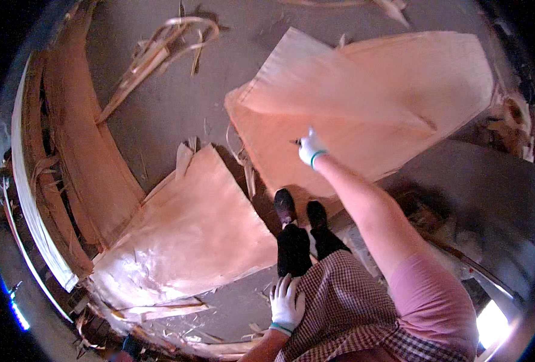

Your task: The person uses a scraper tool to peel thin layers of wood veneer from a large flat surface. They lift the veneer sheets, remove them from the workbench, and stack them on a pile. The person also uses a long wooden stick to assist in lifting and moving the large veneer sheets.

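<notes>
My right hand [311, 148], in a white glove with a green cuff, reaches out over a stack of thin wood veneer sheets [346, 145]. One finger points forward, and the others are closed round a small dark object [295, 142] that sticks out to the left; its kind is too small to tell. Just beyond the hand, a blurred veneer sheet [321, 78] lies askew on the stack, its far left corner jutting past the edge. My left hand [287, 303], gloved the same way, rests on my thigh by the checked apron [346, 289], fingers apart, holding nothing.
Another veneer pile [195, 223] lies left of my shoes [285, 205]. Long veneer sheets [92, 133] stand along the left side. Curled wood strips [165, 51] lie on the grey floor [140, 120], and scraps [512, 123] are heaped at the far right.
</notes>
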`<state>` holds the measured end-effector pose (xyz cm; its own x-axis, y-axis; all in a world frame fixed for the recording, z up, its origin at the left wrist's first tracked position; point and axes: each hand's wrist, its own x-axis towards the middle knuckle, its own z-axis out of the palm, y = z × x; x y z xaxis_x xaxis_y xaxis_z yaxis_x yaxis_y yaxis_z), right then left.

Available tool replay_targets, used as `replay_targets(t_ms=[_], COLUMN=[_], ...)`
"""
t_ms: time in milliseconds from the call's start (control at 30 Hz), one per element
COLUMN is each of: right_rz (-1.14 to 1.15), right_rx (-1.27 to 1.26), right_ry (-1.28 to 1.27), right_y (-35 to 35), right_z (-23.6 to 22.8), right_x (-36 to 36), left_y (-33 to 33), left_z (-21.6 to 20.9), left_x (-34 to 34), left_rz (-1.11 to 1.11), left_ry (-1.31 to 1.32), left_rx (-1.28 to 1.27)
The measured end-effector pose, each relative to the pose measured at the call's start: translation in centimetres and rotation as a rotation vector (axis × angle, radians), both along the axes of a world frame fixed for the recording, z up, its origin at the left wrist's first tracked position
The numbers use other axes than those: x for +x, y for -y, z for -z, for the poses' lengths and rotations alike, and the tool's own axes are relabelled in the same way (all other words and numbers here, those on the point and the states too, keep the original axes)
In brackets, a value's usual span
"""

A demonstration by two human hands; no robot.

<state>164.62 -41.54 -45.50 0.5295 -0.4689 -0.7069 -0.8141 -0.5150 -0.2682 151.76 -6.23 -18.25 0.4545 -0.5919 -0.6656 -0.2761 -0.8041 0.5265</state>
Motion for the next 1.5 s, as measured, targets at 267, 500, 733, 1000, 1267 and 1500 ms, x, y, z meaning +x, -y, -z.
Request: replay_targets(t_ms=[267,500,733,1000,1267,1500], right_rz=[0.179,0.084,-0.019,-0.544,-0.247,1.084], right_rx=[-0.097,-0.350,-0.152,0.331,1.020,1.139], right_ry=[-0.026,0.286,0.552,0.510,1.078,0.393], right_y=[3.7,2.6,-3.6,-18.8,-14.7,-0.3], right_z=[12.2,7.0,-22.9,-51.5,-57.5,-29.8], right_x=[10.1,5.3,-0.4,-1.5,-9.1,-28.4], left_y=[-2.0,-2.0,-1.2,11.7,5.0,-20.4], left_z=[2.6,1.9,0.9,-10.0,-22.2,-44.5], left_x=[6.3,6.8,3.8,7.8,19.1,11.9], left_rz=[-0.233,-0.208,0.036,-0.368,-0.922,-1.461], left_ry=[-0.094,-0.172,0.039,-0.139,0.007,0.643], left_rx=[-0.062,-0.058,0.108,-0.558,-0.707,-1.061])
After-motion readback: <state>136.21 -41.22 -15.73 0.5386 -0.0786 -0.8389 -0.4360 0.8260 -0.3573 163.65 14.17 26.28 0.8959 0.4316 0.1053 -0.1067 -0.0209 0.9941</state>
